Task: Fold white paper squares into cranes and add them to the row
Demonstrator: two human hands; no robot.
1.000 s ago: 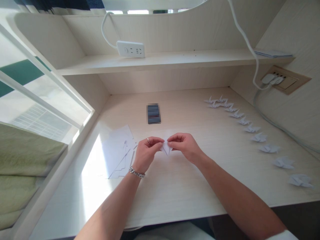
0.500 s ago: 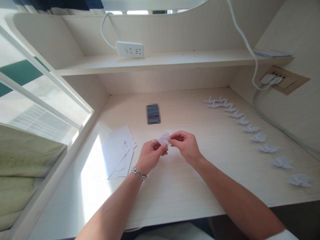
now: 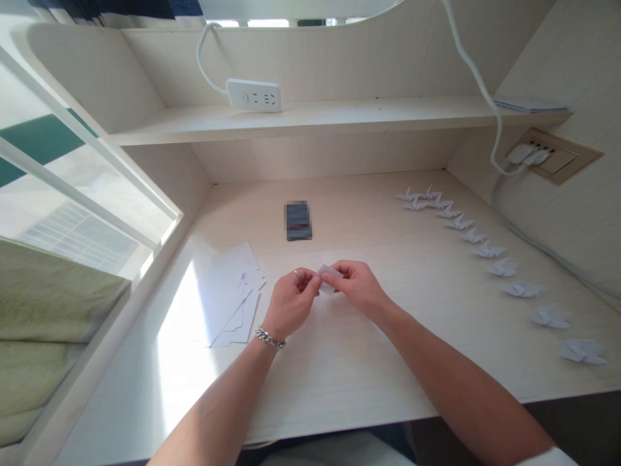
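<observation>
A small piece of folded white paper [image 3: 328, 287] is pinched between both hands above the middle of the desk. My left hand [image 3: 292, 299], with a ring and a chain bracelet, grips its left corner between thumb and fingers. On the paper's right side, my right hand [image 3: 359, 285] is closed, its thumb lying across the near face. The fingertips hide part of the paper, and its exact folds are too small to make out. To the left of my left hand lie loose white paper sheets [image 3: 226, 278], overlapping, with smaller scraps on top.
Folded paper cranes [image 3: 489, 249] form a curved row along the desk's right side. A dark, blurred flat object [image 3: 297, 221] lies beyond my hands. Overhead, a shelf [image 3: 330, 115] carries a power strip [image 3: 253, 95]; a white cable [image 3: 478, 77] hangs to the wall socket [image 3: 557, 155].
The paper has shifted slightly right and turned in my fingers. My left fingertips moved to its left corner, and my right thumb now lies over more of it.
</observation>
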